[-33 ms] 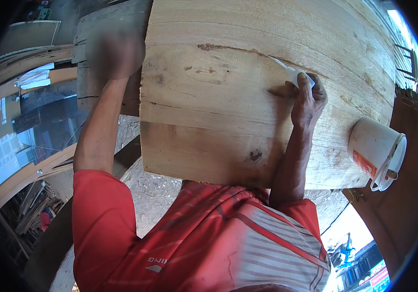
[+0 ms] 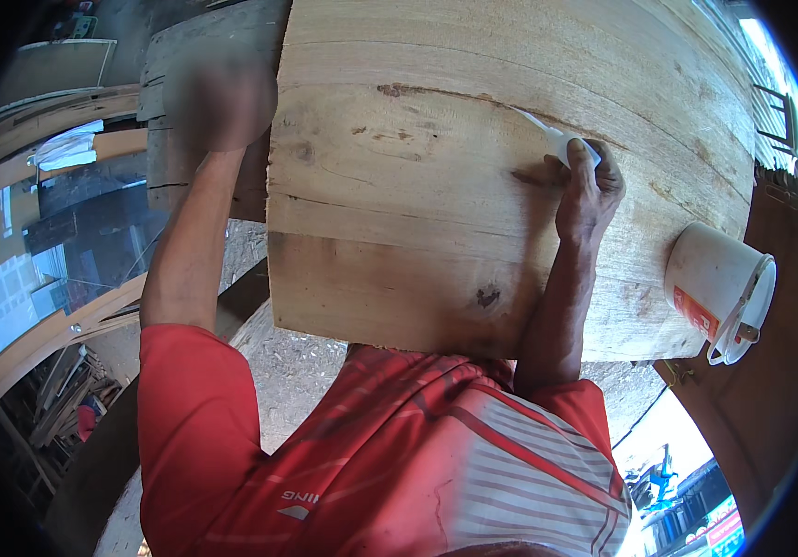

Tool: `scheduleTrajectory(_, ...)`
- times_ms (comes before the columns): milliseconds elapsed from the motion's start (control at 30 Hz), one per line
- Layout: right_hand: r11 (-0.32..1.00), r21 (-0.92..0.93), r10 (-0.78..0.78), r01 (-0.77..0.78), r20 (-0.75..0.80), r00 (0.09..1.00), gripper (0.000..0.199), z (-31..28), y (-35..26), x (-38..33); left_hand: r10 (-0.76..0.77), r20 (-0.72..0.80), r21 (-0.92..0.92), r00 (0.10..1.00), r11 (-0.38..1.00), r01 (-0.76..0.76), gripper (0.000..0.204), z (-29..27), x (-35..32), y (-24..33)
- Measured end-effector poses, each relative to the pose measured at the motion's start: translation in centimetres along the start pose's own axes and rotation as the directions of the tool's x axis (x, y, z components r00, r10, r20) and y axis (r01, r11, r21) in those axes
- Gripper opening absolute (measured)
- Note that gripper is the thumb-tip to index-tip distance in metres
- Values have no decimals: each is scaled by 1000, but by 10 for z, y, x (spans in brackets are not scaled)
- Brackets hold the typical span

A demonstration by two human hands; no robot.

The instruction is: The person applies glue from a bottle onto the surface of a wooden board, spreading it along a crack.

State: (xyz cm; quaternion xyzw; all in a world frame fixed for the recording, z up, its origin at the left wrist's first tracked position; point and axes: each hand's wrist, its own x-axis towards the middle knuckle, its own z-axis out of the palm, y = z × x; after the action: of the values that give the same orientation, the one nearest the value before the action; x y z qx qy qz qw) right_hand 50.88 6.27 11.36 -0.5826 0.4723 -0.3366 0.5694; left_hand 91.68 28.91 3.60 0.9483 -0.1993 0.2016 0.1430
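Note:
My right hand (image 2: pixel 592 190) is closed on a white tapered piece (image 2: pixel 555 139), thumb on top. Its thin end points to the far left and lies at a dark crack (image 2: pixel 473 96) in the wooden panel (image 2: pixel 399 288). Whether it is a nozzle or a flat scraper I cannot tell. Pale planks make up the panel, marked with knots and dark flaws. Off the panel's left edge, my left hand (image 2: pixel 224 100) is over dark boards (image 2: pixel 162 74). A blur covers its fingers, so what it holds, if anything, is hidden.
A white bucket (image 2: pixel 710 269) with a handle stands at the panel's right edge. On the far left, a white cloth or paper (image 2: pixel 69 146) rests on a wood-framed glossy surface (image 2: pixel 92 232). Scrap wood (image 2: pixel 69 395) is piled at lower left. A brown surface (image 2: pixel 779 306) lies right.

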Motion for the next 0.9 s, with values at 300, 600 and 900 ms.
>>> scheduleTrajectory(300, 1000, -26, -3, 3, 8, 1000, 27, 2, 2, -1, -18, -11, 8, 1000, 1000, 18, 59, 3, -1, 3)
scheduleTrajectory(600, 992, 110, -63, 62, 11, 998, 25, 13, 1, -4, -3, -91, 11, 996, 1000, 4, 61, 4, -3, 3)
scheduleTrajectory(900, 974, 213, -1, -76, 342, 940, 32, 119, -22, -44, -62, -31, -29, 998, 998, 61, 66, -6, -3, 8)
